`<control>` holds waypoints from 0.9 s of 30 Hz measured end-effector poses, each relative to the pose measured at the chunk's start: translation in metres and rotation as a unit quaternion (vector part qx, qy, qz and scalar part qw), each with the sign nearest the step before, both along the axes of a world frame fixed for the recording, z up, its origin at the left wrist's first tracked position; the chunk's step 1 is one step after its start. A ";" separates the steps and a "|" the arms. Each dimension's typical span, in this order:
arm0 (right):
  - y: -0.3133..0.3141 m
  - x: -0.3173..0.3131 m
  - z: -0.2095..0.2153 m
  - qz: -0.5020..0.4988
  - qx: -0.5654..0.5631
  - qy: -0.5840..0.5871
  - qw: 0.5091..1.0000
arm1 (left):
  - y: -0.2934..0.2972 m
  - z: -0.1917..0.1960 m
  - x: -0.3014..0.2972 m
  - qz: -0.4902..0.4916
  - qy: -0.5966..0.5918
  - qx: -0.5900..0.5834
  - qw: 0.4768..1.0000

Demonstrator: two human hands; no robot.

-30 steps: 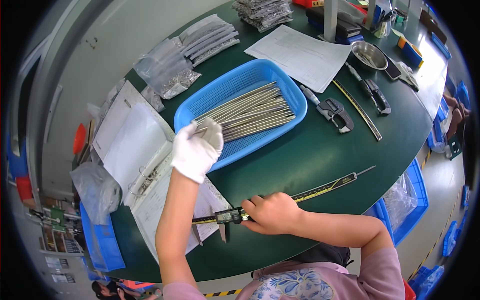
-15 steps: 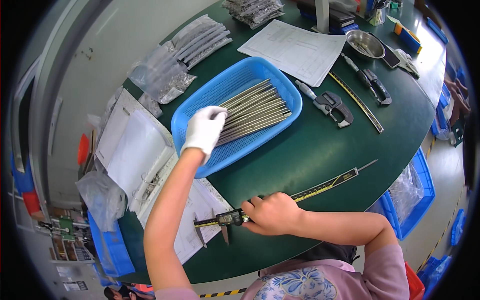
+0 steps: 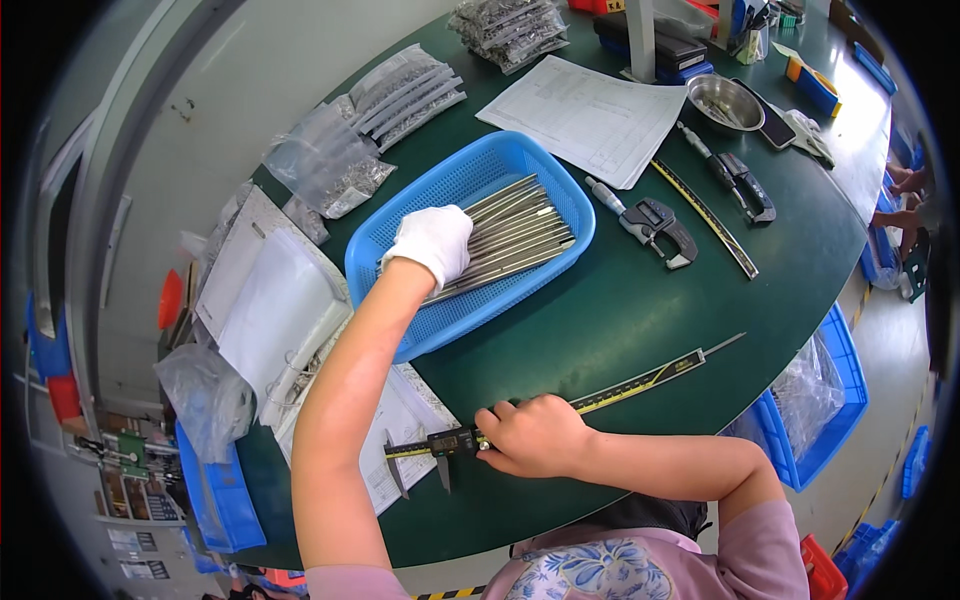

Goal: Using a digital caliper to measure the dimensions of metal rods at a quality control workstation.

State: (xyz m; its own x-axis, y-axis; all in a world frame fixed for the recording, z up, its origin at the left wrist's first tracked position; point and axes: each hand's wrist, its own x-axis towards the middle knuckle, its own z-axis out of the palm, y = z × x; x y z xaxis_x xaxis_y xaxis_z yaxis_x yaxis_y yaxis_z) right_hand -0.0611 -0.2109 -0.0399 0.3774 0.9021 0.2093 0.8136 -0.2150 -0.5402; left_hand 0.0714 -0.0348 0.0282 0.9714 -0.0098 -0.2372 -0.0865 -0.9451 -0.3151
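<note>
Reaches with the white-gloved left hand point(image 3: 432, 242) into a blue mesh basket point(image 3: 455, 335), near the middle of the frame. Sets the hand low on the left part of a pile of thin metal rods point(image 3: 522, 235), all inside the basket. Curls the fingers down toward the rods, but with the tips hidden, cannot tell if pinching one or only touching.

Holds a long digital caliper point(image 3: 635, 390) in the bare right hand point(image 3: 538, 436), at the lower middle of the frame. Wraps the fingers tight around its bar, just beside the dark box with the little screen. Points the caliper jaws down at the left end, with a gap between the two. Tilts the thin far end up to the right, over the green table point(image 3: 540, 365).

Has some paper sheets point(image 3: 405, 412) under the caliper's left end, and an open ring binder point(image 3: 275, 300) at the left of the frame. Has plastic bags point(image 3: 405, 92) of small parts at the upper left of the table.

Has a grey micrometer point(image 3: 660, 225) right of the basket, then a black and yellow strip point(image 3: 708, 215), then a second micrometer point(image 3: 738, 178). Has more papers point(image 3: 585, 115) above the basket, and a shiny metal bowl point(image 3: 728, 100) near a dark phone point(image 3: 770, 126) at the upper right. Has a blue bin point(image 3: 828, 450) with clear plastic inside at the lower right.
</note>
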 end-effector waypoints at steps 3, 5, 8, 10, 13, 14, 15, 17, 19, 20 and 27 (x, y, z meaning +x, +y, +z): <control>0.001 0.001 0.000 0.004 -0.014 0.002 1.000 | 0.010 0.000 -0.004 0.000 -0.038 -0.034 0.999; 0.003 0.000 0.002 0.014 -0.018 0.006 1.000 | 0.024 0.010 -0.014 -0.010 -0.117 -0.103 0.988; 0.002 -0.002 0.003 0.016 -0.022 0.013 1.000 | 0.034 0.043 -0.043 0.008 -0.221 -0.309 0.925; 0.002 -0.002 -0.003 -0.002 0.001 -0.017 1.000 | 0.036 0.064 -0.069 0.144 -0.185 -0.512 0.826; 0.001 -0.001 -0.003 -0.001 -0.011 -0.026 1.000 | 0.047 0.080 -0.114 0.199 -0.174 -0.661 0.702; 0.000 -0.001 -0.002 -0.008 -0.015 -0.030 0.999 | 0.052 0.082 -0.131 0.182 -0.163 -0.710 0.660; -0.001 0.001 -0.001 -0.007 -0.023 -0.038 0.999 | 0.057 0.082 -0.148 0.162 -0.151 -0.756 0.615; -0.003 0.004 0.002 -0.002 -0.010 -0.054 0.998 | 0.065 0.082 -0.181 0.167 -0.163 -0.764 0.601; -0.008 0.002 0.013 -0.031 0.007 -0.086 0.996 | 0.076 0.074 -0.215 0.169 -0.162 -0.793 0.563; -0.010 0.004 0.016 -0.017 0.003 -0.088 0.996 | 0.079 0.071 -0.231 0.176 -0.173 -0.794 0.555; -0.041 0.021 0.041 -0.146 0.004 -0.171 0.974 | 0.078 0.018 -0.307 0.336 -0.143 -0.839 0.405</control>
